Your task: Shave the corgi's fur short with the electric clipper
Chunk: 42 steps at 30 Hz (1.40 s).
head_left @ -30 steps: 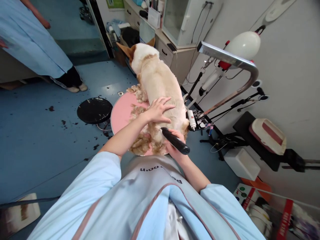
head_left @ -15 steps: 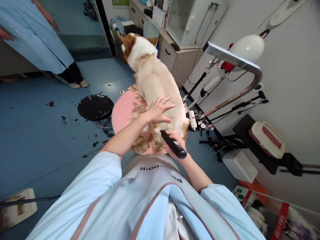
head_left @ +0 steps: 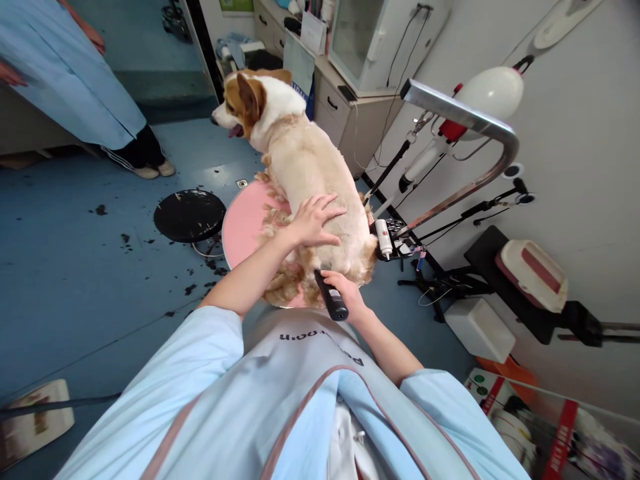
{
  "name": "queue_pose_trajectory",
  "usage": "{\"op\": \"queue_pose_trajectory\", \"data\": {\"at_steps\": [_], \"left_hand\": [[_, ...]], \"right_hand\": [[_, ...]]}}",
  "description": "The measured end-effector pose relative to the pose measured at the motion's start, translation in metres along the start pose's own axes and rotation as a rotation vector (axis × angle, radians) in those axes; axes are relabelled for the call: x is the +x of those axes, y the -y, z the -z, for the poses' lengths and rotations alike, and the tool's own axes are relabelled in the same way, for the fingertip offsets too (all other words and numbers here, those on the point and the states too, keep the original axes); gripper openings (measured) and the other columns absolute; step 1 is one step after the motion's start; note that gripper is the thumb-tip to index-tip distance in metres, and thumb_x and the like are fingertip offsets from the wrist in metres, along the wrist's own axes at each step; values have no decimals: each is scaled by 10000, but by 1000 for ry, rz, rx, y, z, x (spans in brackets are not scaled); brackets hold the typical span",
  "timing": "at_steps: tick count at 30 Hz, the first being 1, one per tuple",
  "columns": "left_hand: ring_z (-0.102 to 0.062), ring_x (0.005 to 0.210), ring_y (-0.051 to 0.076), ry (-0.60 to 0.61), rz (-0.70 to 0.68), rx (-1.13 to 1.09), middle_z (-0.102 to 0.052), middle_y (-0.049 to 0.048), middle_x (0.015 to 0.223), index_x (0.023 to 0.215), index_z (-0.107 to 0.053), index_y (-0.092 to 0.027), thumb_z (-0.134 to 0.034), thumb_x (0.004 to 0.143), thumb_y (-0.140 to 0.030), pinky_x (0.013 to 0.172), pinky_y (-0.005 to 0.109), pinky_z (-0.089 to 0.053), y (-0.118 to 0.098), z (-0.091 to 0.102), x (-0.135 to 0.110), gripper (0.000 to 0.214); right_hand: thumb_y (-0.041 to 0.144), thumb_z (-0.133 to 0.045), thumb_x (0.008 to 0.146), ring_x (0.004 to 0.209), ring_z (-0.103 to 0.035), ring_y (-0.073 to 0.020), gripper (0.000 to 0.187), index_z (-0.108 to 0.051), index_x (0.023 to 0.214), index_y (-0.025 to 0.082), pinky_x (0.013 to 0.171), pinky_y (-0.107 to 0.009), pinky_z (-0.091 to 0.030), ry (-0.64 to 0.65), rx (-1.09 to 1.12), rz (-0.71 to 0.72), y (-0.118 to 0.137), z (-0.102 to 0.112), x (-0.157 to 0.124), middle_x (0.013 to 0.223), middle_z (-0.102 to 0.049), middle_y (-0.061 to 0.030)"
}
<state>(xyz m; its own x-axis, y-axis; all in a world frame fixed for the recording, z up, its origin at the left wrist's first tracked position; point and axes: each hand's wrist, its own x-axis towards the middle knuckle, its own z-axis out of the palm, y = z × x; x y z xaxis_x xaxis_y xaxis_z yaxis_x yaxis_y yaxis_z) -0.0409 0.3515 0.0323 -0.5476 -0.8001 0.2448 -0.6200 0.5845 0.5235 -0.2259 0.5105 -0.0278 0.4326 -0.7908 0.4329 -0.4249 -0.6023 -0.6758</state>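
A tan and white dog (head_left: pixel 305 167) stands on a round pink grooming table (head_left: pixel 244 223), its head turned to the left. My left hand (head_left: pixel 316 220) lies flat on its lower back with the fingers spread. My right hand (head_left: pixel 347 293) is closed round a black clipper (head_left: pixel 330 299), whose head points at the dog's rump near the table's near edge. Clumps of cut fur (head_left: pixel 285 283) lie around the dog's hind legs.
A black round stool (head_left: pixel 189 216) stands left of the table. A metal grooming arm (head_left: pixel 460 120) with a white dryer rises on the right. Another person in a light blue gown (head_left: pixel 65 73) stands at the back left. Fur bits dot the blue floor.
The dog turned its head from facing away to the left. My right hand swung the clipper from lying sideways to pointing more upright at the rump. My left hand stayed put.
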Motion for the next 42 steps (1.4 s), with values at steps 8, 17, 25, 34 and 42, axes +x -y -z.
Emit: {"op": "queue_pose_trajectory", "data": {"at_steps": [8, 17, 25, 34, 42], "left_hand": [[-299, 1463, 377, -6, 10, 15, -354, 117, 1607, 1373, -612, -268, -875, 639, -502, 1188, 554, -245, -6, 0, -3, 814], [-238, 1497, 396, -20, 105, 16, -272, 122, 1644, 1398, -571, -270, -856, 655, -512, 1190, 583, -241, -17, -2, -10, 832], [-268, 1488, 392, -127, 151, 61, -316, 118, 1628, 1334, -616, -249, -861, 650, -512, 1199, 557, -246, -30, -14, -5, 773], [-325, 1463, 377, -176, 254, 103, -358, 141, 1603, 1319, -629, -226, -858, 661, -506, 1185, 535, -280, -35, -14, -9, 751], [-371, 1439, 360, -253, 327, 172, -391, 129, 1584, 1307, -625, -233, -827, 708, -458, 1169, 529, -310, -39, -27, -10, 671]], "right_hand": [[336, -754, 806, 1175, -666, -290, 407, -584, 1166, 246, 971, -461, -579, -9, 39, -120, -1, -7, 8, 1287, -653, -141], [374, -788, 795, 1060, -695, -226, 378, -509, 1034, 283, 996, -471, -545, -470, 368, -188, 7, 40, 0, 1104, -704, -47], [325, -773, 779, 952, -710, -205, 330, -526, 986, 250, 945, -438, -564, -375, 344, -300, -37, 66, 15, 1012, -718, -33], [369, -757, 792, 986, -713, -233, 363, -488, 1009, 259, 974, -483, -551, -346, 409, -214, -48, 74, -2, 1019, -717, -49], [366, -744, 788, 1007, -709, -226, 345, -497, 999, 250, 976, -458, -545, -168, 492, -175, -78, 73, 14, 1051, -719, -66]]}}
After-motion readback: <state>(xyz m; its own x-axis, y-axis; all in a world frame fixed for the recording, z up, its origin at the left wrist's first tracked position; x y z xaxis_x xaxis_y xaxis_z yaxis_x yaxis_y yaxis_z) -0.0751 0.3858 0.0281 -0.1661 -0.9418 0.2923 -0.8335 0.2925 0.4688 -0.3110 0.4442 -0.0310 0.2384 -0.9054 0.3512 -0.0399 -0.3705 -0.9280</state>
